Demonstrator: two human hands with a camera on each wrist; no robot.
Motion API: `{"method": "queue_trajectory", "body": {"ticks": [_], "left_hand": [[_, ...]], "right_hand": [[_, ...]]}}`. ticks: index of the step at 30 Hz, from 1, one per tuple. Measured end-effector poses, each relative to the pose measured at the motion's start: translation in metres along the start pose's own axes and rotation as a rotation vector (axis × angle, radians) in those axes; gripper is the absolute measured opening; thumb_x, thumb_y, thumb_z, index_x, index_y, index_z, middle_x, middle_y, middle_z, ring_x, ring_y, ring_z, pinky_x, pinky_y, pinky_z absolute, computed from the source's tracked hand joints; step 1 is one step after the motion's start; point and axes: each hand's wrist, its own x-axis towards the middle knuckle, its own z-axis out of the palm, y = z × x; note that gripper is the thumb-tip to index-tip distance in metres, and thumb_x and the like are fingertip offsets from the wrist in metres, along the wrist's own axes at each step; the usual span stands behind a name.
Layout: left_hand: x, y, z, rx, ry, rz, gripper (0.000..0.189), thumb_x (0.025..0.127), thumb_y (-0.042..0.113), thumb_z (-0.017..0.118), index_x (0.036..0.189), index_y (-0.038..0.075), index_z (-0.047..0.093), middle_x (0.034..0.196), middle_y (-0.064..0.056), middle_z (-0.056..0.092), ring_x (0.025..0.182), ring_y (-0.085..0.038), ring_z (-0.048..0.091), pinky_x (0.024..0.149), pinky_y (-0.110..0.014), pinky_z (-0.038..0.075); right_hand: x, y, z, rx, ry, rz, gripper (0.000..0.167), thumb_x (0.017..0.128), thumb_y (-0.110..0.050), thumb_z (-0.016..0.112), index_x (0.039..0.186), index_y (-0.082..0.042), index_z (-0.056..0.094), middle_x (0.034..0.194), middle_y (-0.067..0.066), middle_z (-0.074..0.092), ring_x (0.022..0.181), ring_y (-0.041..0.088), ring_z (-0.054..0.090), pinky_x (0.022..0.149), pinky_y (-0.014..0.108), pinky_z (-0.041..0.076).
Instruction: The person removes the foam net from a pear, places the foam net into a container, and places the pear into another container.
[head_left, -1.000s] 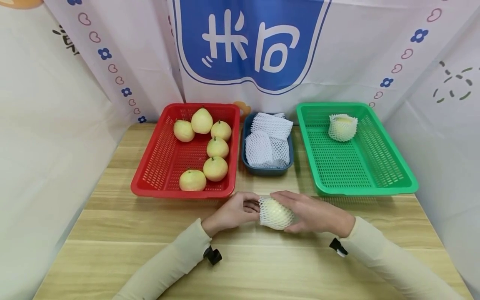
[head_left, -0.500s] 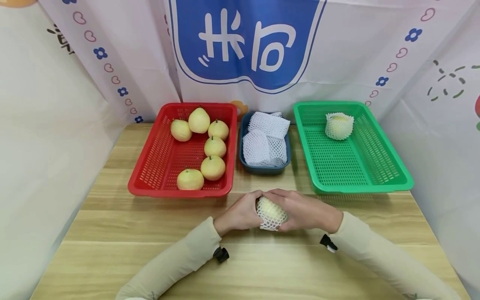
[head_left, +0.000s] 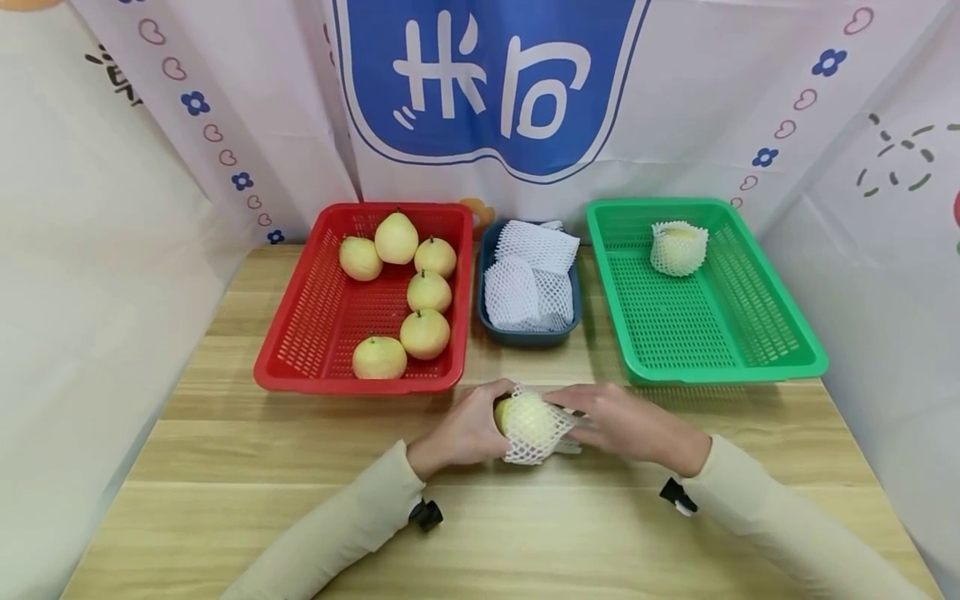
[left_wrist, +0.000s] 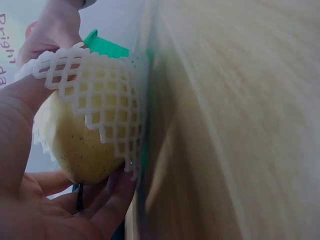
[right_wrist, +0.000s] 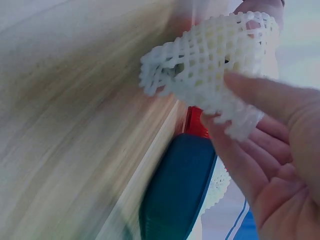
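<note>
My left hand (head_left: 471,427) grips a yellow pear (left_wrist: 75,142) in front of the baskets, its fingers curled round the stem end. A white foam net sleeve (head_left: 531,427) covers part of the pear; the stem end is bare in the left wrist view. On the other side, my right hand (head_left: 626,425) pinches the loose edge of the foam net between thumb and fingers. In the right wrist view the foam net (right_wrist: 215,55) flares past the pear at its near end. Much of the pear is hidden by net and fingers.
A red basket (head_left: 300,385) with several bare pears stands at the left. The blue tub (head_left: 528,337) in the middle holds several foam nets (head_left: 512,293). At the right, a green basket (head_left: 720,375) contains one netted pear (head_left: 678,248). A curtain hangs behind.
The left hand moved in to take hold of the pear's stem end. My right hand has shifted from round the pear to the net's right edge, and the net is pulled out to the right.
</note>
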Motion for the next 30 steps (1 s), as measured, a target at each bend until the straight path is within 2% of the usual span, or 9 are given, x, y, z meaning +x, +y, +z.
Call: {"method": "queue_trajectory", "body": {"ticks": [6,10,14,19,22,26,28,30], "left_hand": [[-0.011,-0.003,-0.009,-0.045,0.044,-0.033,0.066,0.065,0.004,0.084,0.129,0.005,0.067,0.121,-0.008,0.072,0.105,-0.019,0.064,0.096,-0.038,0.054],[-0.019,-0.003,-0.012,-0.047,0.045,-0.05,0.071,0.068,0.022,0.093,0.133,0.008,0.067,0.129,-0.005,0.071,0.113,-0.017,0.065,0.101,-0.039,0.054],[-0.027,-0.005,-0.015,-0.029,0.057,-0.051,0.079,0.068,0.041,0.099,0.135,0.014,0.067,0.129,0.001,0.07,0.111,-0.014,0.065,0.097,-0.036,0.054],[-0.027,-0.006,-0.018,0.023,0.09,-0.003,0.08,0.067,0.039,0.101,0.134,0.014,0.067,0.123,0.001,0.069,0.104,-0.013,0.066,0.091,-0.034,0.057],[-0.025,-0.005,-0.017,0.085,0.086,0.038,0.079,0.068,0.038,0.101,0.134,0.011,0.067,0.126,-0.002,0.069,0.108,-0.015,0.067,0.093,-0.035,0.059],[-0.023,-0.004,-0.016,0.161,0.077,0.084,0.08,0.069,0.039,0.1,0.135,0.009,0.067,0.13,-0.005,0.068,0.113,-0.018,0.066,0.096,-0.04,0.059],[-0.023,-0.002,-0.015,0.181,0.077,0.097,0.08,0.069,0.038,0.1,0.136,0.009,0.067,0.129,-0.006,0.068,0.111,-0.019,0.066,0.095,-0.041,0.059],[-0.022,-0.001,-0.015,0.183,0.079,0.106,0.08,0.069,0.036,0.1,0.136,0.008,0.067,0.129,-0.007,0.067,0.11,-0.018,0.066,0.094,-0.042,0.06]], "right_hand": [[-0.001,-0.001,-0.007,0.015,0.059,-0.041,0.033,0.091,0.0,0.079,0.124,-0.003,0.076,0.116,0.011,0.08,0.105,0.024,0.079,0.087,0.033,0.064],[-0.006,-0.002,-0.018,0.002,0.079,-0.043,0.029,0.089,0.002,0.078,0.118,-0.004,0.079,0.111,0.009,0.082,0.1,0.023,0.08,0.084,0.034,0.064],[-0.01,-0.004,-0.038,-0.027,0.089,-0.011,0.03,0.088,0.006,0.078,0.115,-0.005,0.08,0.109,0.009,0.082,0.098,0.023,0.08,0.08,0.034,0.065],[-0.006,-0.008,-0.071,-0.083,0.161,-0.004,0.028,0.085,0.007,0.08,0.11,-0.005,0.081,0.108,0.01,0.082,0.097,0.025,0.08,0.076,0.034,0.065],[0.004,-0.008,-0.091,-0.087,0.19,0.039,0.022,0.088,0.003,0.077,0.108,-0.005,0.081,0.103,0.009,0.082,0.086,0.019,0.078,0.069,0.029,0.063],[0.027,0.0,-0.112,-0.048,0.208,0.133,0.016,0.094,-0.004,0.072,0.108,-0.004,0.08,0.095,0.007,0.081,0.069,0.009,0.065,0.058,0.022,0.054],[0.04,0.006,-0.122,-0.006,0.222,0.189,0.016,0.097,-0.009,0.07,0.109,-0.004,0.08,0.093,0.008,0.08,0.068,0.01,0.063,0.06,0.023,0.053],[0.053,0.013,-0.13,0.048,0.239,0.262,0.018,0.099,-0.013,0.069,0.11,-0.004,0.079,0.095,0.009,0.08,0.075,0.015,0.069,0.068,0.029,0.058]]}}
